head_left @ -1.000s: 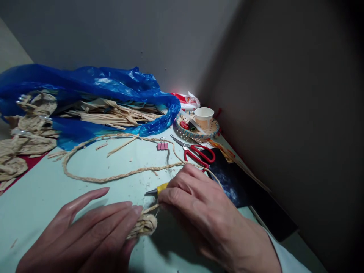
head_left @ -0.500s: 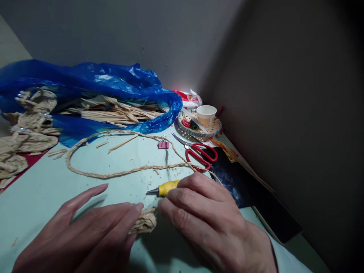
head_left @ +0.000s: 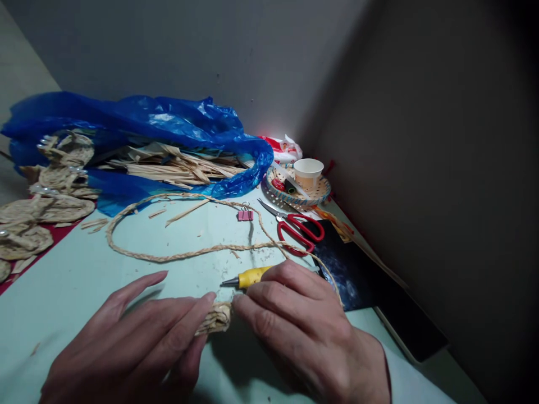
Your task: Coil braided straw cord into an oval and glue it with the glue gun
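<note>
Coiled braid [head_left: 219, 318] sits toward the tabletop's [head_left: 84, 269] near edge, pinched in the left hand's [head_left: 143, 336] grip. Right hand [head_left: 307, 331] is just beside it, fingers bunched; cannot tell whether that grip pinches anything. It partly hides a yellow-handled tool [head_left: 251, 278]. Beyond, braided cord [head_left: 210, 248] loops. Red-handled scissors [head_left: 289, 219] lie toward the right edge, blue bag [head_left: 126, 112] along the far edge.

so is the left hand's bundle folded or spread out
Folded: the bundle shows packed layers, curving round past the left hand.
</note>
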Demonstrator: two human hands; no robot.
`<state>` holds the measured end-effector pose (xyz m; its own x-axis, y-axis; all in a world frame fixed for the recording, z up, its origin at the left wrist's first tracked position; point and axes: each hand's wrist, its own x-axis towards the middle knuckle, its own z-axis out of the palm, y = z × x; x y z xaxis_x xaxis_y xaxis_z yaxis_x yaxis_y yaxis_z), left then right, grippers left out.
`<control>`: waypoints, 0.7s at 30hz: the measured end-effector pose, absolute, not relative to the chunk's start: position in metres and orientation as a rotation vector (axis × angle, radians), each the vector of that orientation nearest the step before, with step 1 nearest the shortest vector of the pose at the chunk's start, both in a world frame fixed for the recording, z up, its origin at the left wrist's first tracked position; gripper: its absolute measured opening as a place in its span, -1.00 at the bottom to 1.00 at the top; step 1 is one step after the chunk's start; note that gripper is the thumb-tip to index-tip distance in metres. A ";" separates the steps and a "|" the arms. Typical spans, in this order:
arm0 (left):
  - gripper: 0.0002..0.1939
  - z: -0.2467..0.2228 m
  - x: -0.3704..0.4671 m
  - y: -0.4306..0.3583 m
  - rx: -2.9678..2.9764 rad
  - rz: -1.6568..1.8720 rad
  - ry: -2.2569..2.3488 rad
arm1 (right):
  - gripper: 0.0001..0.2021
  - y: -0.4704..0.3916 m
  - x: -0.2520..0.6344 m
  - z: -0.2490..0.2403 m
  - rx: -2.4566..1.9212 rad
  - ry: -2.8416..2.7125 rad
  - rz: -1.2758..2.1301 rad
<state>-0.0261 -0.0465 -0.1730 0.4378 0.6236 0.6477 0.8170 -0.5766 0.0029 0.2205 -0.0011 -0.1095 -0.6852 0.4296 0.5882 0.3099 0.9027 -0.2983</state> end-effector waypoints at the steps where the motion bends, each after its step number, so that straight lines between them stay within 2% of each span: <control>1: -0.72 -0.171 -0.028 -0.041 -2.389 -0.842 -1.137 | -0.77 -0.001 0.220 -0.111 -0.531 -2.364 0.245; 5: -0.67 -0.170 -0.040 -0.031 -2.390 -0.678 -0.870 | -0.83 -0.002 0.216 -0.117 -0.640 -2.296 0.268; 11: -0.67 -0.178 -0.042 -0.035 -2.421 -0.657 -0.926 | -0.82 -0.002 0.221 -0.104 -0.681 -2.315 0.517; 15: -0.73 -0.176 -0.041 -0.040 -2.482 -0.773 -1.064 | -0.81 -0.001 0.224 -0.096 -0.689 -2.328 0.546; 21: -0.55 -0.185 -0.049 -0.043 -2.461 -0.823 -1.057 | -0.82 0.001 0.223 -0.095 -0.743 -2.347 0.578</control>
